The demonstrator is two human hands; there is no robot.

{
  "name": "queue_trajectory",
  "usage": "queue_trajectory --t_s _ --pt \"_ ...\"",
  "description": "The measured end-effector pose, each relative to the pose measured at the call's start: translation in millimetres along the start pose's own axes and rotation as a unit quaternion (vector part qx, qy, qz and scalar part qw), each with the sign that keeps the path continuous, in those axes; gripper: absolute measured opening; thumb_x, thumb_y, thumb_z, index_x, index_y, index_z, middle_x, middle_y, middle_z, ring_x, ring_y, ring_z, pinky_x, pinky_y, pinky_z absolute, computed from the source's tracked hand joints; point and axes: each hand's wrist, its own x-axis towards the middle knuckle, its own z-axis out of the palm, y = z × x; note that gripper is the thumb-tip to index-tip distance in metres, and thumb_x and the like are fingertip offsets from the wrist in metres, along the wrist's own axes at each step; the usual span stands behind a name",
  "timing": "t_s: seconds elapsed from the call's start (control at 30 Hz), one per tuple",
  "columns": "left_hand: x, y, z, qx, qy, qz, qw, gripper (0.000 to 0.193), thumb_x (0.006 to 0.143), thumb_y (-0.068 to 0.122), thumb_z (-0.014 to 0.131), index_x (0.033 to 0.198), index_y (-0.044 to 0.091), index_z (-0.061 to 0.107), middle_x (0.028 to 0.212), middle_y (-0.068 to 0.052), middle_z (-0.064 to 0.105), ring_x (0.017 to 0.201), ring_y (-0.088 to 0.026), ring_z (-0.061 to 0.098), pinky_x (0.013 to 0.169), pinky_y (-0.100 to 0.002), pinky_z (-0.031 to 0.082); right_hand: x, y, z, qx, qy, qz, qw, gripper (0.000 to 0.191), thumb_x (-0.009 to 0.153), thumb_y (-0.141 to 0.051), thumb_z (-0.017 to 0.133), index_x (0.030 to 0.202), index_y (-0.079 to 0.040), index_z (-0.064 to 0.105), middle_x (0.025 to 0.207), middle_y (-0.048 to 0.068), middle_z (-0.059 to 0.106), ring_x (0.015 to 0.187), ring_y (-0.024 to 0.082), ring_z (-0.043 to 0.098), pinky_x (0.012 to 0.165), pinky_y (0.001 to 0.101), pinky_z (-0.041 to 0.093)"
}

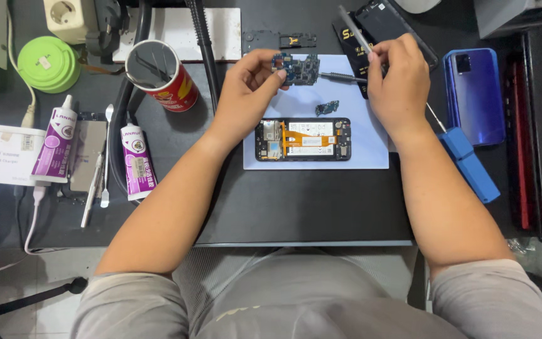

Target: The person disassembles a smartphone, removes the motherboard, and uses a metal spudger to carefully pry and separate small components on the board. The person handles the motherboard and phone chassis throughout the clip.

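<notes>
Circuit board (pixel 296 68) pinched in left hand (pixel 249 88); right hand (pixel 396 78) grips tweezers (pixel 354 28).

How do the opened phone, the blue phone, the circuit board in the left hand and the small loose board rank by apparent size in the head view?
1. Opened phone
2. Blue phone, close to it, so unsure
3. Circuit board, held in the left hand
4. Small loose board

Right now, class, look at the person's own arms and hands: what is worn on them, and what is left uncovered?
Both forearms are bare from elbow to wrist. Short grey sleeves end near the elbows on each side. The left hand and right hand wear no gloves; no watch, ring or wristband shows.
</notes>
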Motion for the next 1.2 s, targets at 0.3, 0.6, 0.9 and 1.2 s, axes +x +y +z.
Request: queue_trajectory --t_s 0.3,0.6,0.9,1.2 --pt "4 5 3 0.006 -0.022 -0.034 0.999 0.016 0.102 0.005 0.063 0.117 0.002 0.063 0.097 -0.001 0.071 0.089 -0.007 0.07 0.075 -0.023 0.053 1 -8 4 0.386 0.082 0.033 0.918 0.012 0.124 -0.011 0.041 0.129 -0.004 0.033 0.108 0.016 0.07 0.084 0.013 0.066 0.079 0.0233 0.054" --pt "11 10 4 -0.039 0.005 -0.071 0.997 0.021 0.101 0.006 0.06 0.121 0.001 0.064 0.103 -0.004 0.07 0.093 -0.008 0.068 0.088 -0.027 0.06 -3 -23 12 0.489 0.054 0.059 0.869 0.044 0.112 0.013 0.063 0.144 -0.003 0.038 0.121 0.017 0.061 0.108 0.018 0.062 0.101 0.028 0.054" --pt "7 5 1 0.012 0.015 -0.099 0.995 0.012 0.102 0.012 0.062 0.111 0.004 0.064 0.091 0.001 0.066 0.085 -0.006 0.066 0.078 -0.021 0.054 5 -30 22 0.67 0.041 0.212 0.71 0.02 0.109 -0.003 0.055 0.123 -0.007 0.042 0.12 0.018 0.068 0.105 0.023 0.071 0.09 0.0333 0.06" --pt "1 -3 -2 -0.014 0.02 -0.087 0.996 0.019 0.103 0.017 0.063 0.118 0.007 0.058 0.088 0.002 0.066 0.081 -0.004 0.061 0.068 -0.021 0.044 0 -29 33 0.647 0.059 0.218 0.728 0.035 0.116 -0.034 0.035 0.119 -0.004 0.051 0.105 0.019 0.067 0.093 0.025 0.07 0.086 0.0378 0.06"
